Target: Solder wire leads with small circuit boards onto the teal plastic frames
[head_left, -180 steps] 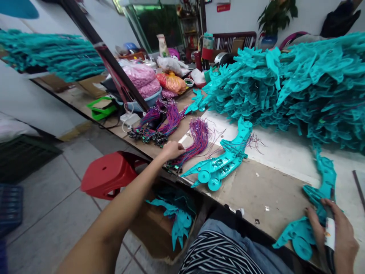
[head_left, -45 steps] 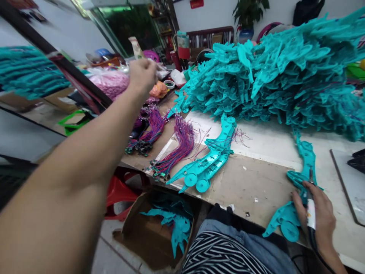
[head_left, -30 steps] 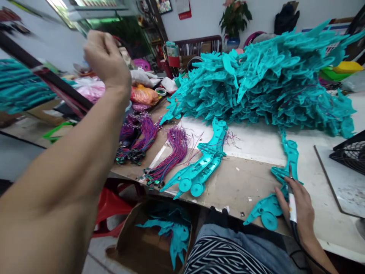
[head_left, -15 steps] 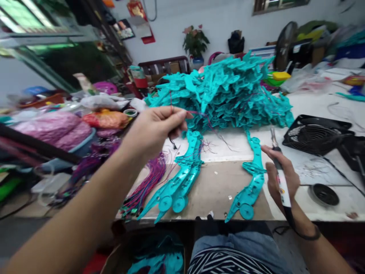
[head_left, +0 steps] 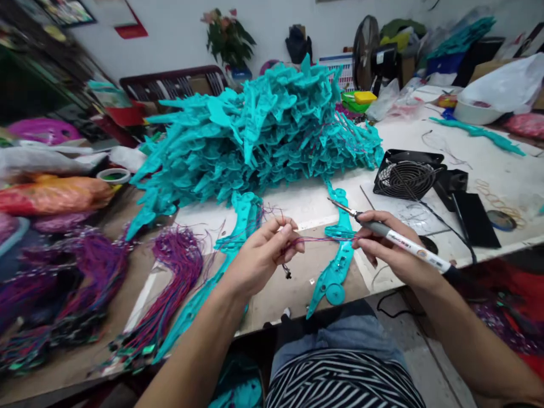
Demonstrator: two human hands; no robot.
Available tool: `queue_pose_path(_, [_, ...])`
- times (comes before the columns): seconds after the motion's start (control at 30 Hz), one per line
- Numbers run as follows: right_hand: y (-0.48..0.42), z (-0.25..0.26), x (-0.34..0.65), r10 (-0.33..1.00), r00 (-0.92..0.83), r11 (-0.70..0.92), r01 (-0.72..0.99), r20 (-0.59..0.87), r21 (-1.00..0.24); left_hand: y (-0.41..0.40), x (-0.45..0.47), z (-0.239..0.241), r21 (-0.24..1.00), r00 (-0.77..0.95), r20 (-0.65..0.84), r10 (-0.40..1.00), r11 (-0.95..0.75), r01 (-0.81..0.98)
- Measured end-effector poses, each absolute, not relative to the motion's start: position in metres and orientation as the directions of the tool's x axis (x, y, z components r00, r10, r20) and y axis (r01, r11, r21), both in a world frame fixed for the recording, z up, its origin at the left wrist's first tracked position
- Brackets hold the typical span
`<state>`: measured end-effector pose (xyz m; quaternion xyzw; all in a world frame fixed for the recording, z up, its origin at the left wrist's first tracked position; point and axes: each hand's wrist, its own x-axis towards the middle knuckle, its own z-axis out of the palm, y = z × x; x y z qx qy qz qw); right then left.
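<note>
Purple wires [head_left: 321,238] are pinched by the left hand [head_left: 261,254] and right hand [head_left: 395,262] above a teal part [head_left: 339,263], seemingly for tautness; the iron [head_left: 391,233] is also gripped in the right, angled clear, perhaps to spare them.

From my feed, L hand [head_left: 266,249] and its forearm [head_left: 199,334] block much of the teal part [head_left: 245,215] behind them; can't tell if it's one pc or two. L hand also hides where the wires [head_left: 317,238] are pinched; their other ends vanish at R hand [head_left: 389,243], exact hold unclear to me. Black connector [head_left: 288,274] below L hand: too small to ID. Lettering on the soldering iron [head_left: 403,242] I can't read; its rear's lost in dark blur. Wire bundles [head_left: 91,277] smeared, no count poss. Orange bag [head_left: 63,195] & blue basin [head_left: 16,235] cut by L edge, pink bag [head_left: 529,124] by R edge, low teal pcs [head_left: 240,394] by bottom edge.
</note>
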<state>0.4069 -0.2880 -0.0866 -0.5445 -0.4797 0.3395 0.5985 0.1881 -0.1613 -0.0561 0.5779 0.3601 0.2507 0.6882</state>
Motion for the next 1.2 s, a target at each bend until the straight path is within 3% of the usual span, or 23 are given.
queue_pose_path(0.13, [-0.269,-0.083,0.435,0.917,0.223,0.201,0.459,0.331,-0.865,-0.170,0.192,-0.080,0.953,0.664,-0.300,0.685,0.253,0.169])
queue_pose_path(0.27, [-0.213,-0.099,0.450,0.868,0.025,0.301,0.768,0.496,-0.565,-0.171,0.215,-0.107,0.913,0.693,-0.407,0.596,0.267,0.308])
queue_pose_path(0.33, [-0.189,-0.113,0.452,0.882,-0.060,0.306,0.826,0.467,-0.473,-0.168,0.231,-0.123,0.899,0.663,-0.437,0.608,0.262,0.352])
queue_pose_path(0.4, [-0.181,-0.125,0.451,0.892,-0.050,0.289,0.826,0.448,-0.484,-0.164,0.246,-0.139,0.889,0.610,-0.449,0.653,0.259,0.378])
queue_pose_path(0.53, [-0.219,-0.146,0.450,0.857,0.176,0.223,0.721,0.484,-0.657,-0.159,0.263,-0.162,0.888,0.574,-0.448,0.685,0.267,0.375])
queue_pose_path(0.6, [-0.247,-0.156,0.453,0.862,0.202,0.217,0.681,0.465,-0.699,-0.158,0.267,-0.166,0.887,0.584,-0.456,0.672,0.285,0.364])
queue_pose_path(0.9, [-0.254,-0.189,0.462,0.752,0.323,0.076,0.824,0.574,-0.562,-0.128,0.261,-0.149,0.838,0.474,-0.543,0.693,0.483,0.253])
queue_pose_path(1.07, [-0.258,-0.198,0.450,0.779,0.347,0.054,0.793,0.523,-0.607,-0.142,0.253,-0.150,0.801,0.551,-0.596,0.584,0.394,0.450])
queue_pose_path(1.2, [-0.260,-0.210,0.442,0.846,0.253,0.110,0.779,0.470,-0.617,-0.163,0.252,-0.162,0.754,0.534,-0.657,0.533,0.483,0.446])
